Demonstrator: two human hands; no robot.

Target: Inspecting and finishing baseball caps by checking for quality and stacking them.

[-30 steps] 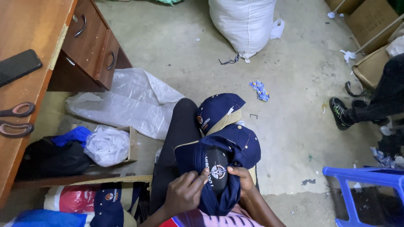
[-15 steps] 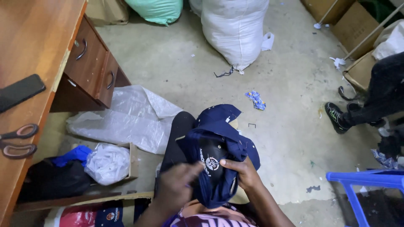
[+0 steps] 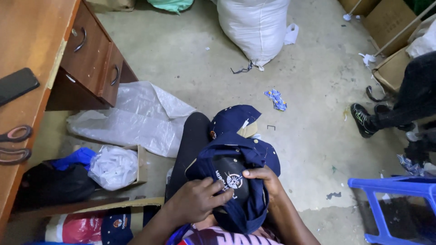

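Note:
A navy blue cap (image 3: pixel 236 181) with a white round emblem on its front panel lies in my lap. My left hand (image 3: pixel 195 199) presses on the cap's left side, fingers reaching toward the emblem. My right hand (image 3: pixel 263 178) grips the cap's right side, thumb across the top of the front panel. A second navy cap (image 3: pixel 234 119) rests on my knee just beyond, its tan underside showing.
A wooden desk (image 3: pixel 32 45) with drawers (image 3: pixel 93 59) stands at left, with a phone (image 3: pixel 16 85) and scissors (image 3: pixel 13 143) on top. Clear plastic sheet (image 3: pixel 136 118), a white sack (image 3: pixel 254 27), another person's shoe (image 3: pixel 361 119), a blue plastic stool (image 3: pixel 395 199), cardboard boxes (image 3: pixel 390 72) surround me.
The view has tilted slightly; my left hand has slid further over the cap toward the emblem while my right hand keeps its grip.

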